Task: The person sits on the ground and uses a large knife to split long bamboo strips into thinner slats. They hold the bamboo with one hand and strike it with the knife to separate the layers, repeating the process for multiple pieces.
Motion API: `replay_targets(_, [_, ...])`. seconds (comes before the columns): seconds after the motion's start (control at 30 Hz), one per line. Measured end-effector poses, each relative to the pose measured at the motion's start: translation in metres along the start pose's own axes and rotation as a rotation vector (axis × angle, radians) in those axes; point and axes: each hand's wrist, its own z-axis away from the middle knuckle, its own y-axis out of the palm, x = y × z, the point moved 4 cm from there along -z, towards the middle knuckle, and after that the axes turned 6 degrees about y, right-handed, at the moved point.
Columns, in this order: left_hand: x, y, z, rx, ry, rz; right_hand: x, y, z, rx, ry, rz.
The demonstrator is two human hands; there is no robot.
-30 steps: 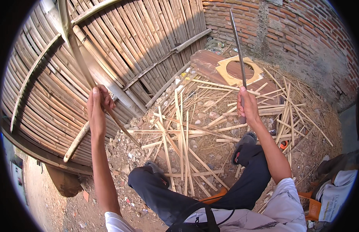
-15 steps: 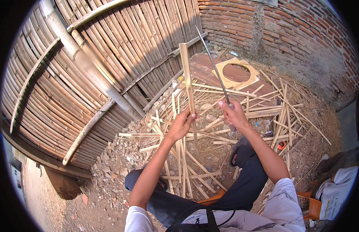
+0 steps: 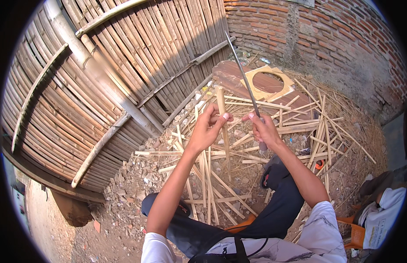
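My left hand [image 3: 207, 130] pinches a bamboo strip [image 3: 226, 151] near its upper part, between thumb and fingers. The strip stands roughly upright in front of me, its lower end over the ground litter. My right hand [image 3: 265, 130] is wrapped round the dark handle of a long, thin-bladed knife [image 3: 244, 74]. Its blade points up and away, leaning left. The blade is apart from the strip. Many loose bamboo strips [image 3: 208, 182] lie crossed on the ground below my hands.
A bamboo wall [image 3: 111, 61] stands at the left and a brick wall [image 3: 330, 39] at the back right. A brown board [image 3: 232, 76] lies behind the strips, under a yellowish panel [image 3: 287, 84] with a round hole. Another person's sleeve [image 3: 385, 210] shows at the right.
The strip has come down, and its top end is much lower. My left hand has moved up a little and now holds nearer that top. The knife has barely moved.
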Motion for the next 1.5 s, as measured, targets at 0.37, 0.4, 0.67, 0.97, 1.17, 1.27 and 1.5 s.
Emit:
replay_targets(0.37, [-0.055,-0.004,-0.023,-0.164,0.219,0.065,-0.007,0.033,0.039,0.015,0.318,-0.533])
replay_targets(0.4, [-0.055,-0.008,-0.023,-0.167,0.231,0.015,-0.018,0.042,0.050,0.029,0.342,-0.601])
replay_targets(0.67, [-0.063,-0.012,-0.033,-0.199,0.254,-0.003,-0.107,0.115,0.105,0.074,0.518,-0.756])
replay_targets(0.97, [-0.049,0.011,-0.021,-0.329,0.367,0.108,-0.080,0.129,0.091,0.221,0.449,-0.704])
replay_targets(1.17, [-0.053,0.024,-0.012,-0.479,0.698,-0.181,-0.125,0.128,0.089,0.139,0.603,-0.736])
replay_targets(1.27, [-0.048,0.016,-0.010,-0.556,0.635,-0.124,-0.117,0.133,0.091,0.117,0.591,-0.685])
replay_targets(1.5, [-0.036,-0.003,-0.016,-0.721,0.559,-0.262,-0.132,0.151,0.093,0.199,0.606,-0.627])
